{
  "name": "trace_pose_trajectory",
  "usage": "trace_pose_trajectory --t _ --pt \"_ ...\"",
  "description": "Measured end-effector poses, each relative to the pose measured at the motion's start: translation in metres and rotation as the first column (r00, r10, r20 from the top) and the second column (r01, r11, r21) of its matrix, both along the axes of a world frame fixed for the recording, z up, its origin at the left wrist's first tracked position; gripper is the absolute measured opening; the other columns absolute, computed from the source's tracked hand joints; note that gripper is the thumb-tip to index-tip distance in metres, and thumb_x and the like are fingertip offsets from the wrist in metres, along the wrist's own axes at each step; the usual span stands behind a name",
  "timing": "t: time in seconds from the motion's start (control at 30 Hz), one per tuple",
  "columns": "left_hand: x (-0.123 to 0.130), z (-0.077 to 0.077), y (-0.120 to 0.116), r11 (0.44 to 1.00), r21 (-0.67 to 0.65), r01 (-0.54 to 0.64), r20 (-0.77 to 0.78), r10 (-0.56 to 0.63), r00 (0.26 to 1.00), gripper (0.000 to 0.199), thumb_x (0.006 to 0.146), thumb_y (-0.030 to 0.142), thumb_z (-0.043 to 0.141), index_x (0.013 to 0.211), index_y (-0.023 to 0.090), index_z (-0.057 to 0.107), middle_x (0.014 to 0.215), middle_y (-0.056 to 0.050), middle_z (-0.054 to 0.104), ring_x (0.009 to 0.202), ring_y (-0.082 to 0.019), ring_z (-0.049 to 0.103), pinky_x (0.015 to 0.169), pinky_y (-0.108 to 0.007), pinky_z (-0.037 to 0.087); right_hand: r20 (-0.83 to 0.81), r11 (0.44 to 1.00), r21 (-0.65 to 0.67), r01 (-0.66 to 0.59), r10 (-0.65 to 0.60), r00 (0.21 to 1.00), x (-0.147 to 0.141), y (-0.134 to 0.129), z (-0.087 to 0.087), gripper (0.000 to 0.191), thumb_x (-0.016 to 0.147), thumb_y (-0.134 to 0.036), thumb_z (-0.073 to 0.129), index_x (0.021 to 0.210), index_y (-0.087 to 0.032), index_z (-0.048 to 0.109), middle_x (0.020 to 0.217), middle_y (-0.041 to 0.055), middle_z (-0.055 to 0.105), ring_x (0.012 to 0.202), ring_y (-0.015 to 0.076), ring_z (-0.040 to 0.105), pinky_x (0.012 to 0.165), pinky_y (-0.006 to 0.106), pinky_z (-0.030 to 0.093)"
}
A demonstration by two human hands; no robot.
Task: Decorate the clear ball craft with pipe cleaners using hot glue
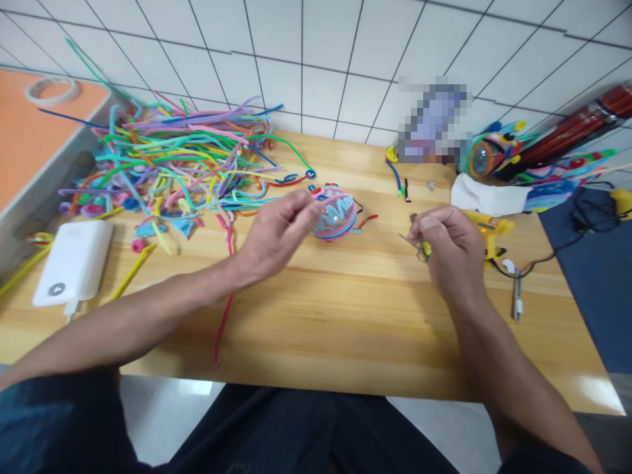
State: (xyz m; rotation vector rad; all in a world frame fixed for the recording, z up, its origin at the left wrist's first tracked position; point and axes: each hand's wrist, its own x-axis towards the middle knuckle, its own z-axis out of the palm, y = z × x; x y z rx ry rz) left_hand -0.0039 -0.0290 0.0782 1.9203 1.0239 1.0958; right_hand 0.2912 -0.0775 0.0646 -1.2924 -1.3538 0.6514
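My left hand [279, 237] is closed in a pinch just left of a clear ball [336, 214] wrapped in pink and blue pipe cleaners. Whatever its fingertips hold, if anything, is hidden. A dark pink pipe cleaner [224, 329] passes beneath my left wrist. On the right, my right hand [450, 247] is closed, thumb against the forefinger, around a small thin-tipped metal tool [407, 239]. Yellow-green parts show under those fingers, and the tool's kind is unclear. A short red piece [368, 220] lies beside the ball.
A heap of colourful pipe cleaners [197, 155] covers the back left, behind a white power bank [74, 260]. At right are a yellow glue gun [488, 234] with a black cord, a craft knife [517, 296], white paper [486, 196] and a red flask [567, 128]. A tiled wall backs the table.
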Motion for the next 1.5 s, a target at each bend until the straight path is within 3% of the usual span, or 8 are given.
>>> trace_pose_trajectory --t 0.13,0.27,0.33,0.43,0.63,0.8,1.03,1.5 --pt "-0.057 -0.029 0.055 0.953 0.183 -0.241 -0.163 0.272 0.949 0.043 0.09 0.049 0.084 0.068 0.024 0.056 0.064 0.002 0.054 0.064 -0.016 0.046 0.063 -0.033 0.033 0.243 0.996 0.054 -0.076 0.061 0.968 -0.015 0.016 0.005 0.016 0.095 -0.036 0.081 0.1 -0.026 0.069 0.101 0.0027 0.074 0.091 0.0212 0.069 0.089 0.041 0.059" --pt "-0.087 -0.066 0.08 0.92 0.328 -0.214 -0.286 0.312 0.906 0.039 0.092 0.046 0.084 0.068 0.022 0.066 0.073 -0.001 0.058 0.072 -0.018 0.051 0.075 -0.035 0.043 0.48 0.964 0.047 -0.261 0.207 0.852 -0.038 0.039 -0.007 0.058 0.088 -0.045 0.088 0.138 -0.026 0.064 0.144 0.0122 0.07 0.135 0.0338 0.066 0.117 0.056 0.055" --pt "-0.082 -0.075 0.07 0.909 0.353 -0.223 -0.286 0.332 0.899 0.026 0.098 0.048 0.078 0.103 0.022 0.079 0.101 -0.007 0.071 0.097 -0.024 0.064 0.092 -0.041 0.051 0.554 0.94 0.019 -0.341 0.274 0.787 -0.046 0.048 -0.018 0.083 0.084 -0.047 0.093 0.154 -0.025 0.054 0.16 0.0165 0.06 0.151 0.0391 0.056 0.127 0.063 0.047" --pt "-0.061 -0.077 0.042 0.945 0.304 -0.121 -0.35 0.229 0.908 0.054 0.104 0.059 0.068 0.144 0.023 0.066 0.135 -0.013 0.07 0.127 -0.031 0.064 0.112 -0.051 0.052 0.604 0.925 -0.037 -0.379 0.323 0.729 -0.051 0.054 -0.032 0.103 0.082 -0.045 0.094 0.167 -0.025 0.04 0.173 0.0195 0.048 0.162 0.0423 0.044 0.133 0.068 0.039" --pt "-0.025 -0.084 0.026 0.973 0.202 0.112 -0.336 -0.039 0.941 0.089 0.1 0.077 0.064 0.165 0.019 0.044 0.16 -0.022 0.06 0.145 -0.038 0.059 0.124 -0.061 0.047 0.549 0.926 -0.076 -0.369 0.348 0.76 -0.047 0.053 -0.047 0.098 0.088 -0.038 0.087 0.171 -0.027 0.036 0.172 0.0178 0.051 0.159 0.0403 0.05 0.132 0.068 0.043" --pt "-0.013 -0.097 0.042 0.961 0.23 0.151 -0.28 -0.083 0.957 0.102 0.095 0.073 0.076 0.17 0.019 0.034 0.166 -0.025 0.055 0.151 -0.041 0.057 0.123 -0.06 0.049 0.368 0.94 -0.086 -0.329 0.337 0.867 -0.037 0.052 -0.066 0.108 0.086 -0.058 0.089 0.172 -0.026 0.032 0.173 0.0214 0.047 0.157 0.0407 0.054 0.128 0.066 0.049" --pt "-0.001 -0.095 0.045 0.952 0.284 0.116 -0.306 -0.025 0.952 0.096 0.092 0.073 0.08 0.162 0.021 0.042 0.155 -0.023 0.06 0.144 -0.04 0.06 0.12 -0.063 0.051 0.325 0.986 0.067 -0.155 0.125 0.937 -0.034 0.036 -0.081 0.097 0.088 -0.067 0.085 0.165 -0.028 0.04 0.164 0.021 0.052 0.151 0.0388 0.057 0.12 0.065 0.057" --pt "0.003 -0.07 0.024 0.914 0.281 0.293 -0.382 -0.174 0.908 0.108 0.087 0.043 0.091 0.173 0.026 0.028 0.16 -0.023 0.051 0.15 -0.042 0.055 0.122 -0.063 0.054 0.033 0.959 -0.083 -0.27 0.273 0.961 -0.034 0.024 -0.076 0.076 0.095 -0.07 0.076 0.154 -0.029 0.051 0.161 0.0186 0.064 0.147 0.0362 0.065 0.117 0.059 0.059"
